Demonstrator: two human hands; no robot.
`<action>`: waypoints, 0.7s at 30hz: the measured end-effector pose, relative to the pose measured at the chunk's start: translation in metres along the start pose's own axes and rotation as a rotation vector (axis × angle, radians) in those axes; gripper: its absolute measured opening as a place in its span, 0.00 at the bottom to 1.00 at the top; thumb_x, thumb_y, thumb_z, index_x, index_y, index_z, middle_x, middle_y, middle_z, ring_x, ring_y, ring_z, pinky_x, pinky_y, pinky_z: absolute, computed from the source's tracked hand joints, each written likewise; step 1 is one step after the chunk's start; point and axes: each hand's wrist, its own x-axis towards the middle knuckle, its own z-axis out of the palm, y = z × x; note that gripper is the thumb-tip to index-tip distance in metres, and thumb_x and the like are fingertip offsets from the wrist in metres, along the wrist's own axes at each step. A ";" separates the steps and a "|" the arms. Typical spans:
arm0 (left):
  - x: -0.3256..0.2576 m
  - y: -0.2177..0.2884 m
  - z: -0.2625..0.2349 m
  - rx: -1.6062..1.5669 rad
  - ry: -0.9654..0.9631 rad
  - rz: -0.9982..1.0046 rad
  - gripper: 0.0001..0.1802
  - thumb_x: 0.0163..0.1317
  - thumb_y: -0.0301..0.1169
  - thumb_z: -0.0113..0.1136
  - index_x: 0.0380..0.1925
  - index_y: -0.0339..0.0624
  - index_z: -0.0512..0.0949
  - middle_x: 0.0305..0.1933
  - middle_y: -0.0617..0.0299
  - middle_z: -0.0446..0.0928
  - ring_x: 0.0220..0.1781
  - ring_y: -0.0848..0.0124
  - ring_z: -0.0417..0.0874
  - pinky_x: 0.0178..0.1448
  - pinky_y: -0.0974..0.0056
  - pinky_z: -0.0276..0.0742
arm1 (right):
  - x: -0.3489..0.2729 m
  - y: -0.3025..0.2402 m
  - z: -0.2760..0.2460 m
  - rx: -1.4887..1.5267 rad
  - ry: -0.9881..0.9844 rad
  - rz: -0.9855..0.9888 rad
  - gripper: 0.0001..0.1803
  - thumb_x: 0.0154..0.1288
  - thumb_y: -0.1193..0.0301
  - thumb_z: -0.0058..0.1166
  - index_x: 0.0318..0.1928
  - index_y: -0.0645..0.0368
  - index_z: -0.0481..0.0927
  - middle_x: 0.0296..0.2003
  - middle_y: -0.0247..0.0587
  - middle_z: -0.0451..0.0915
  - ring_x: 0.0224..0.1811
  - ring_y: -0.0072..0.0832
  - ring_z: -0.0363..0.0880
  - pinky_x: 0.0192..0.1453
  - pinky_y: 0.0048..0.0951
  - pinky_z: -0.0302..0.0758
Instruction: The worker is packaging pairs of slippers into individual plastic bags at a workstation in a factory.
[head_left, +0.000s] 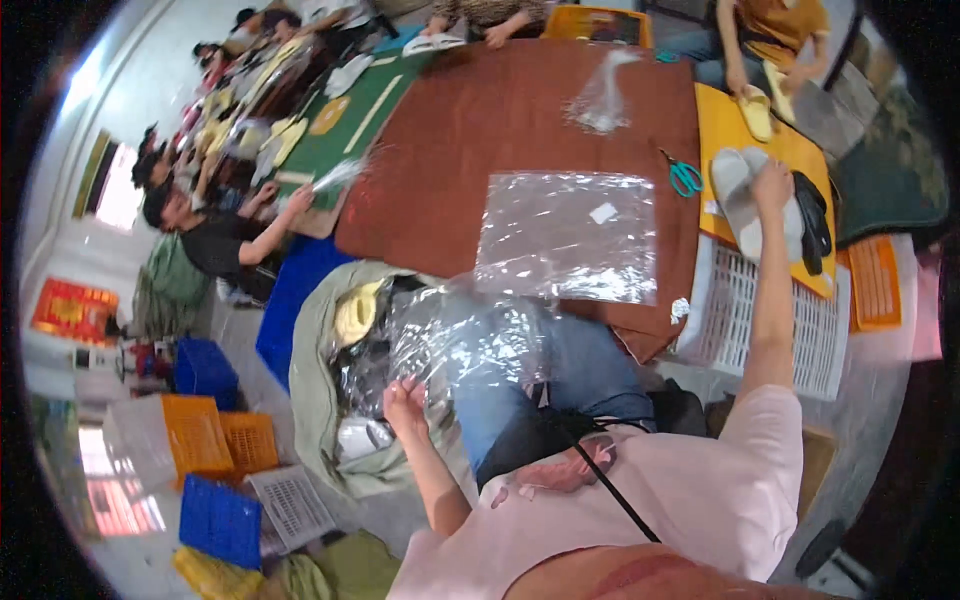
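Note:
My left hand (pixel 405 404) is closed at the edge of a clear plastic bag (pixel 465 335), which spreads over my lap. On the right, my outstretched right hand (pixel 772 187) grips a pair of light grey slippers (pixel 735 190) lying on a yellow board (pixel 712 120). A pair of black slippers (pixel 812 222) lies beside them. Another clear plastic bag (pixel 565 235) lies flat on the brown-covered table (pixel 430 180), with a small white label on it. Teal-handled scissors (pixel 686 178) rest near the table's right edge.
A large pale green sack (pixel 310 400) stands open at my left, holding wrapped slippers. White crates (pixel 740 310) support the yellow board. Orange crates (pixel 195 435) and a blue crate (pixel 220 520) are on the floor. Co-workers sit around; one handles yellow slippers (pixel 757 112).

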 end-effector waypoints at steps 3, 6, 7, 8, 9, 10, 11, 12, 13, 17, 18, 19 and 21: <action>-0.013 0.007 -0.007 0.002 -0.004 -0.004 0.08 0.74 0.31 0.54 0.48 0.41 0.72 0.44 0.50 0.84 0.36 0.60 0.87 0.35 0.63 0.85 | -0.033 -0.073 -0.026 0.345 0.024 -0.323 0.28 0.63 0.69 0.61 0.62 0.64 0.72 0.54 0.61 0.76 0.59 0.56 0.73 0.64 0.49 0.71; -0.025 0.012 0.008 -0.041 -0.020 0.022 0.10 0.73 0.30 0.55 0.51 0.41 0.72 0.46 0.52 0.84 0.34 0.59 0.88 0.36 0.64 0.84 | -0.098 -0.158 -0.071 1.000 -0.426 -0.505 0.28 0.64 0.62 0.66 0.59 0.63 0.76 0.52 0.53 0.81 0.55 0.40 0.81 0.57 0.35 0.76; -0.026 0.014 0.012 0.094 0.016 0.072 0.11 0.74 0.31 0.54 0.52 0.41 0.72 0.46 0.51 0.84 0.35 0.60 0.88 0.38 0.64 0.84 | -0.119 -0.182 -0.079 0.986 -0.711 -0.502 0.30 0.64 0.60 0.66 0.62 0.61 0.75 0.52 0.50 0.82 0.56 0.37 0.81 0.60 0.35 0.76; -0.029 0.020 0.024 0.044 -0.105 0.111 0.12 0.75 0.33 0.53 0.53 0.42 0.72 0.47 0.50 0.83 0.36 0.61 0.87 0.37 0.64 0.83 | -0.144 -0.202 -0.077 1.044 -0.673 -0.634 0.32 0.63 0.59 0.66 0.64 0.58 0.75 0.52 0.47 0.82 0.55 0.37 0.81 0.61 0.36 0.75; -0.033 0.028 0.025 0.107 -0.114 0.142 0.11 0.75 0.33 0.53 0.52 0.41 0.72 0.47 0.50 0.83 0.37 0.61 0.87 0.37 0.64 0.83 | -0.169 -0.231 -0.098 1.085 -0.802 -0.692 0.34 0.63 0.58 0.67 0.65 0.58 0.73 0.55 0.46 0.82 0.57 0.37 0.80 0.63 0.36 0.75; -0.038 0.037 0.032 0.169 -0.138 0.164 0.11 0.75 0.33 0.53 0.52 0.41 0.72 0.47 0.50 0.83 0.37 0.61 0.87 0.37 0.63 0.82 | -0.188 -0.254 -0.100 1.111 -0.870 -0.753 0.36 0.63 0.56 0.67 0.67 0.58 0.72 0.58 0.48 0.80 0.61 0.38 0.78 0.65 0.37 0.73; -0.049 0.055 0.053 0.184 -0.151 0.150 0.10 0.75 0.32 0.52 0.50 0.40 0.72 0.47 0.49 0.83 0.38 0.61 0.87 0.38 0.63 0.83 | -0.201 -0.275 -0.107 1.172 -0.947 -0.778 0.37 0.63 0.54 0.66 0.68 0.57 0.71 0.61 0.49 0.78 0.64 0.38 0.76 0.67 0.38 0.72; -0.049 0.061 0.046 0.149 -0.204 0.207 0.09 0.76 0.31 0.51 0.49 0.39 0.73 0.47 0.49 0.83 0.39 0.62 0.87 0.40 0.62 0.83 | -0.214 -0.302 -0.115 1.208 -0.911 -0.859 0.38 0.64 0.54 0.66 0.69 0.57 0.70 0.61 0.49 0.78 0.64 0.38 0.76 0.67 0.38 0.72; -0.056 0.073 0.049 0.150 -0.218 0.237 0.08 0.76 0.31 0.51 0.49 0.40 0.73 0.47 0.49 0.83 0.38 0.63 0.86 0.41 0.62 0.82 | -0.223 -0.325 -0.118 1.236 -0.878 -0.931 0.38 0.65 0.53 0.65 0.70 0.56 0.68 0.62 0.50 0.77 0.64 0.38 0.76 0.67 0.38 0.72; -0.067 0.108 0.053 0.183 -0.260 0.314 0.09 0.76 0.31 0.51 0.48 0.37 0.73 0.46 0.45 0.84 0.36 0.63 0.86 0.41 0.63 0.82 | -0.233 -0.410 -0.129 1.417 -1.047 -1.005 0.40 0.69 0.53 0.62 0.73 0.58 0.62 0.61 0.50 0.77 0.61 0.35 0.78 0.65 0.36 0.73; -0.065 0.111 0.052 0.176 -0.280 0.312 0.09 0.76 0.32 0.51 0.48 0.37 0.73 0.46 0.44 0.84 0.36 0.63 0.86 0.41 0.63 0.82 | -0.233 -0.426 -0.132 1.486 -1.094 -0.973 0.39 0.69 0.55 0.62 0.72 0.59 0.63 0.59 0.49 0.79 0.60 0.32 0.78 0.64 0.34 0.74; -0.065 0.115 0.050 0.171 -0.299 0.315 0.10 0.76 0.32 0.51 0.49 0.37 0.73 0.46 0.43 0.84 0.37 0.62 0.86 0.41 0.63 0.82 | -0.233 -0.444 -0.137 1.560 -1.138 -0.941 0.38 0.69 0.56 0.62 0.72 0.59 0.63 0.57 0.47 0.80 0.58 0.29 0.79 0.62 0.32 0.75; -0.063 0.118 0.049 0.160 -0.342 0.339 0.10 0.75 0.33 0.53 0.47 0.37 0.74 0.46 0.43 0.84 0.37 0.62 0.87 0.42 0.63 0.82 | -0.227 -0.471 -0.148 1.673 -1.151 -0.987 0.32 0.70 0.60 0.61 0.68 0.61 0.68 0.51 0.42 0.82 0.53 0.24 0.80 0.58 0.29 0.77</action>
